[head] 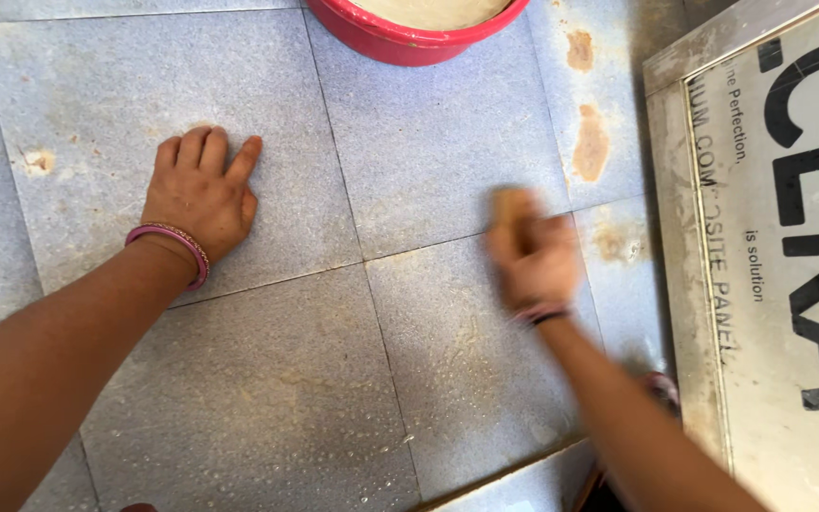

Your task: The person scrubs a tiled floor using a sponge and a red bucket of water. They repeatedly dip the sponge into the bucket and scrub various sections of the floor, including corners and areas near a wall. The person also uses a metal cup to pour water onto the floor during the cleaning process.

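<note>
A red basin [409,38] holding pale liquid is sitting at the top edge of the blue-grey tiled floor [267,379], well apart from both hands. A printed panel [779,237] is lying along the right side, just beside the right hand [533,261]. The right hand is closing around a brown, blurred scrubbing block [512,207], its long axis pointing away from the person. The left hand [199,194] is resting open, palm flat on a tile. Wet droplets are covering the near tiles.

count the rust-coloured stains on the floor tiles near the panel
3 clear ones: a small stain near the red tub, a longer stain below it, and a fainter stain beside the blurred right hand. The hand may hide more.
</note>
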